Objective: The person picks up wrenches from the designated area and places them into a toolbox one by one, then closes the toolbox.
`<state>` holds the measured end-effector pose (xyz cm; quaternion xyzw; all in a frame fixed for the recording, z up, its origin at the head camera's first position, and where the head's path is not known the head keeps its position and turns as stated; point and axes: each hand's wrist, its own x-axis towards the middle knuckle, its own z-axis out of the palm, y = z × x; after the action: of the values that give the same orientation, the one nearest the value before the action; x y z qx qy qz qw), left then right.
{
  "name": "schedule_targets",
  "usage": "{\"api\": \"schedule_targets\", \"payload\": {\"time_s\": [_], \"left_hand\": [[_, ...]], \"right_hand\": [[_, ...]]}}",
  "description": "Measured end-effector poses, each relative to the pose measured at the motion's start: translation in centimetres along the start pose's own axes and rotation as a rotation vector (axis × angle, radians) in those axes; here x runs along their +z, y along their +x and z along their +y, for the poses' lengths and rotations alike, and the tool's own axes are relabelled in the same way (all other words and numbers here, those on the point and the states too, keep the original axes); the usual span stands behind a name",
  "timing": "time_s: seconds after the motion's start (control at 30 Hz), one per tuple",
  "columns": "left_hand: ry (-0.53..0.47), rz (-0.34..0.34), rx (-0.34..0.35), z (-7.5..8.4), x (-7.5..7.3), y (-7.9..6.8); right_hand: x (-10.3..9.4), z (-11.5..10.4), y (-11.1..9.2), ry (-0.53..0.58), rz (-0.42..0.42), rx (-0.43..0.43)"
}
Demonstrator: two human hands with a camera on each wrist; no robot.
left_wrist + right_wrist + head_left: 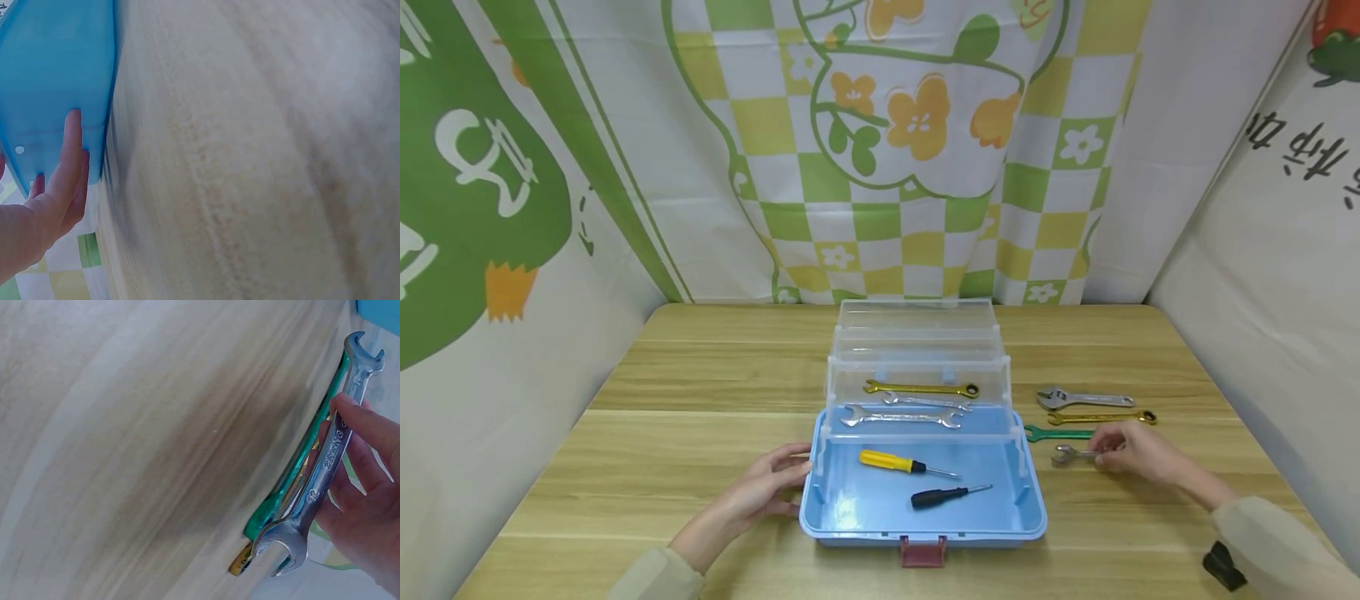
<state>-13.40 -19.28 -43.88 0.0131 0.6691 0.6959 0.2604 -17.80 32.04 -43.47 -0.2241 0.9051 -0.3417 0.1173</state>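
A silver double open-end wrench [328,465] is pinched between the thumb and fingers of my right hand [1135,450], to the right of a blue toolbox [850,537]. Just behind it on the table lie a green wrench [1060,434], a gold wrench [1097,417] and an adjustable wrench [1090,399]. My left hand [767,483] touches the toolbox's left wall, its fingers extended along the blue side in the left wrist view. Inside the box are a yellow screwdriver [887,461] and a black screwdriver [938,497].
Clear plastic trays [917,343] stand unfolded at the toolbox's back. Among them lie a gold wrench [921,388] and two silver wrenches, the larger one [902,417] in front. A small black object [1223,567] is by the right sleeve. Patterned curtains [880,208] border the wooden table [700,375].
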Motion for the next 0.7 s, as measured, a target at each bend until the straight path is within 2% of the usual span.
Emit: {"api": "schedule_targets", "payload": {"time_s": [0.17,0.6,0.7], "left_hand": [[-0.003,0.0,-0.001,0.0,0.0,0.0],[0.008,0.002,-0.005,0.1,0.1,0.0],[0.007,0.0,-0.005,0.0,0.1,0.1]], "right_hand": [[-0.4,-0.7,0.2,-0.04,0.02,-0.002],[-1.6,-2.6,0.8,-0.078,0.089,-0.115],[-2.0,-3.0,0.9,-0.092,0.091,-0.116]]}}
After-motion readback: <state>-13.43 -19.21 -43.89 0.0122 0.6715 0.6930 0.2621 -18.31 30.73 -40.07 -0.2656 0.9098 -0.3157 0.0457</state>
